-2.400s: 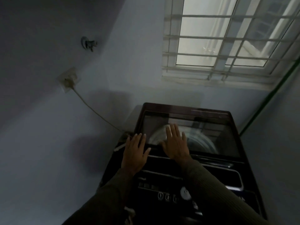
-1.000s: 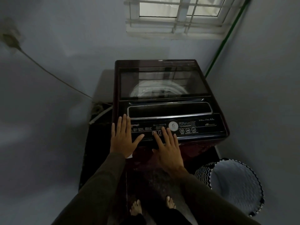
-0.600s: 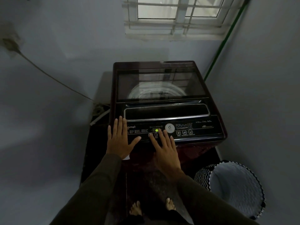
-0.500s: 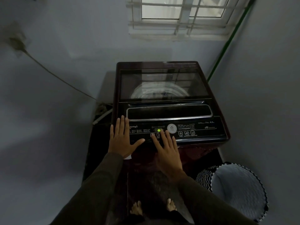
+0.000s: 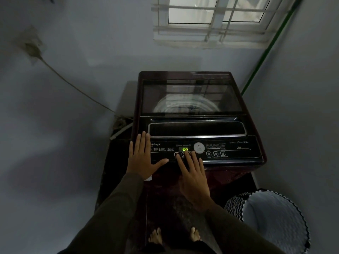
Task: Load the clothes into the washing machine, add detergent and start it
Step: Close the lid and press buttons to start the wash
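Note:
A dark top-loading washing machine [image 5: 253, 125] stands in the corner with its glass lid [image 5: 190, 97] closed; the drum shows faintly through it. My left hand [image 5: 143, 158] rests flat on the left end of the control panel [image 5: 236, 150], fingers spread. My right hand [image 5: 192, 173] lies with straight fingers on the buttons just below a small green lit display [image 5: 185, 149]. No clothes or detergent are visible.
An empty laundry basket [image 5: 236, 204] with a zigzag pattern stands at the right by the wall. A green pipe [image 5: 264, 52] runs up beside the barred window [image 5: 214, 17]. A cord [image 5: 73, 85] leads from a wall socket [image 5: 32, 48] to the machine. My bare feet [image 5: 156, 237] are below.
Both hands moved from the closed lid down to the control panel. The panel's green display lit under my right fingers and now shows more digits.

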A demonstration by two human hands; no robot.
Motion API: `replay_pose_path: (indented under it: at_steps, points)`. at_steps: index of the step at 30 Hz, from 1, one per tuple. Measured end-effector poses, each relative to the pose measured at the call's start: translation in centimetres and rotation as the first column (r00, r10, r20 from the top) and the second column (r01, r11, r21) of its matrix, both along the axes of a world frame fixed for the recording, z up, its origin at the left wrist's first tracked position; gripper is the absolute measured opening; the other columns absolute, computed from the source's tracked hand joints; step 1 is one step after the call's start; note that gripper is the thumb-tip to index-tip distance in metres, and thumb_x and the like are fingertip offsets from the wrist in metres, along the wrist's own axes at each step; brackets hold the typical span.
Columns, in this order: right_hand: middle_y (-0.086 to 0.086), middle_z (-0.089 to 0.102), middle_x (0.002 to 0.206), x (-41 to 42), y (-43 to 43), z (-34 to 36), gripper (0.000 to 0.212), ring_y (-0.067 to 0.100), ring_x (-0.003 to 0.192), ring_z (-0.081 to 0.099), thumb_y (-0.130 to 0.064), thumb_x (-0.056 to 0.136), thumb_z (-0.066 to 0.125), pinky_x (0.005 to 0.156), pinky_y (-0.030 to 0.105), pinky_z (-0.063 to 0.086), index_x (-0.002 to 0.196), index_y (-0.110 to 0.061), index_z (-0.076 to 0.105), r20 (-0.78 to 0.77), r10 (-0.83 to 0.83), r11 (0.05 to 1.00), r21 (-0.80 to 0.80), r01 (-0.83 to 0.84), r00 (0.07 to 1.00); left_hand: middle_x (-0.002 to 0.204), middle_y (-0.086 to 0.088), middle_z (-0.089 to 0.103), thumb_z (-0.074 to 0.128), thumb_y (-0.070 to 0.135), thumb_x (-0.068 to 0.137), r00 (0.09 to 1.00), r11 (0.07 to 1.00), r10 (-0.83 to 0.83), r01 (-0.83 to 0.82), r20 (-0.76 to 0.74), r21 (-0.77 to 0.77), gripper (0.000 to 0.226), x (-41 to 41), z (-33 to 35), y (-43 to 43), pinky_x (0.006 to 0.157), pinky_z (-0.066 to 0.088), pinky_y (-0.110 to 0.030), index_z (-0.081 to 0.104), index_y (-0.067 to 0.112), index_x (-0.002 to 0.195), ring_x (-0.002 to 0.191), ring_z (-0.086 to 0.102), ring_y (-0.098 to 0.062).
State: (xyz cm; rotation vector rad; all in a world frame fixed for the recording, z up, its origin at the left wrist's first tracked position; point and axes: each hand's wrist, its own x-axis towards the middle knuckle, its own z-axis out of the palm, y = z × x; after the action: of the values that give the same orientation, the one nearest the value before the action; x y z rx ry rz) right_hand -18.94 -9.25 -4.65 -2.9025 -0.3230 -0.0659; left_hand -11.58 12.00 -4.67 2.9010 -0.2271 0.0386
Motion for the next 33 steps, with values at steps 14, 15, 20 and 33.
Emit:
replay_pose_path:
  at_steps: [14, 15, 20, 33]
  points:
    - [0.005, 0.013, 0.164, -0.96, 0.42, 0.14, 0.088, 0.032, 0.152, -0.002, -0.018, 0.082, 0.062, 0.12, 0.056, 0.019, 0.157, -0.018, 0.015, -0.029, -0.016, 1.0, 0.004, 0.016, 0.999, 0.165, -0.007, -0.006, 0.017, 0.096, 0.071, 1.0, 1.0, 0.005, -0.005, 0.002, -0.01, 0.124, 0.0, -0.21, 0.03, 0.122, 0.001, -0.053, -0.002, 0.008, 0.157, 0.152, -0.009, -0.022]
    - [0.005, 0.014, 0.164, -0.95, 0.44, 0.17, 0.087, 0.032, 0.152, -0.001, -0.018, 0.082, 0.062, 0.119, 0.056, 0.019, 0.157, -0.018, 0.016, -0.031, -0.017, 1.0, 0.003, 0.017, 0.999, 0.165, -0.007, -0.006, 0.017, 0.097, 0.071, 1.0, 1.0, 0.004, -0.004, 0.0, -0.009, 0.124, 0.01, -0.2, 0.03, 0.122, 0.001, -0.053, -0.002, 0.008, 0.157, 0.152, -0.009, -0.022]
    - [0.006, 0.013, 0.165, -0.92, 0.43, 0.11, 0.086, 0.032, 0.152, -0.002, -0.02, 0.084, 0.06, 0.12, 0.056, 0.019, 0.157, -0.017, 0.015, -0.038, -0.015, 1.0, -0.007, 0.015, 0.999, 0.165, -0.009, -0.003, 0.015, 0.096, 0.071, 1.0, 1.0, 0.005, -0.005, 0.012, -0.002, 0.124, -0.04, -0.14, 0.03, 0.122, 0.003, -0.053, 0.0, 0.008, 0.157, 0.153, -0.006, -0.023]
    - [0.008, 0.022, 0.162, -0.88, 0.74, 0.25, 0.089, 0.034, 0.151, 0.007, -0.017, 0.079, 0.066, 0.116, 0.058, 0.026, 0.156, -0.016, 0.021, -0.021, -0.031, 1.0, 0.002, 0.031, 0.999, 0.165, -0.008, -0.006, 0.015, 0.097, 0.071, 1.0, 1.0, 0.01, -0.01, -0.006, 0.017, 0.125, 0.03, -0.07, 0.02, 0.123, 0.003, -0.053, -0.003, 0.008, 0.157, 0.152, -0.009, -0.022]
